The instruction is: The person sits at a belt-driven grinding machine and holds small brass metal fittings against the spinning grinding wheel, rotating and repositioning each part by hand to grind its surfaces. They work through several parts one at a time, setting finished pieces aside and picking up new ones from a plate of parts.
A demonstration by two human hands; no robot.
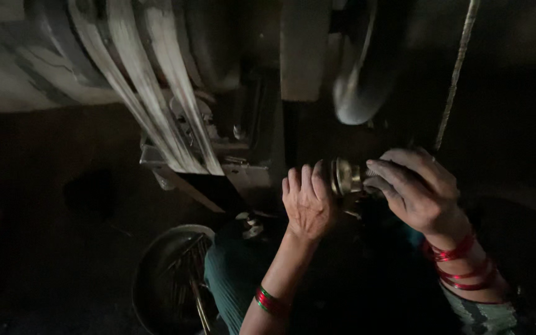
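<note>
1. My right hand point(418, 191) curls its fingers around a brass cylindrical fitting point(344, 177); my left hand point(308, 200) presses flat, fingers together, against its left end.
2. The fitting's long axis runs left-right, between both hands.
3. The belt-driven machine point(181, 118) crowds the fitting above and left; a round pan point(150, 263) sits below, well apart.

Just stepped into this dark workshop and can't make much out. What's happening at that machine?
A person sits at a belt-driven machine. Their right hand grips a round brass-coloured metal part, while the left hand rests against it from the other side. A worn belt runs above. A round pan holding thin metal rods sits by the person's knee.
</note>
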